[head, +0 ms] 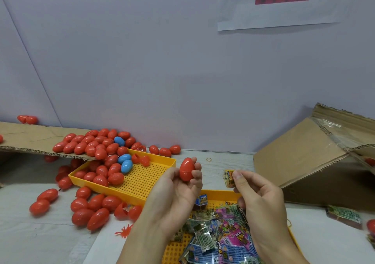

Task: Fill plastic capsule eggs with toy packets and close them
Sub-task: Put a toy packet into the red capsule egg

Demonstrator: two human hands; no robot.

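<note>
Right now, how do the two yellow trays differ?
The far yellow tray holds red and blue capsule eggs piled at its left end, with bare perforated floor on the right. The near yellow tray holds toy packets and lies partly hidden under both hands. The far one sits askew to the table edge. Both are yellow with perforated floors.

Three blue eggs [119, 141], perhaps fifty red eggs [100, 153]

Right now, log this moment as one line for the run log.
left hand: holds closed red egg | right hand: pinches toy packet | packet tray: below hands | egg not yet opened
</note>
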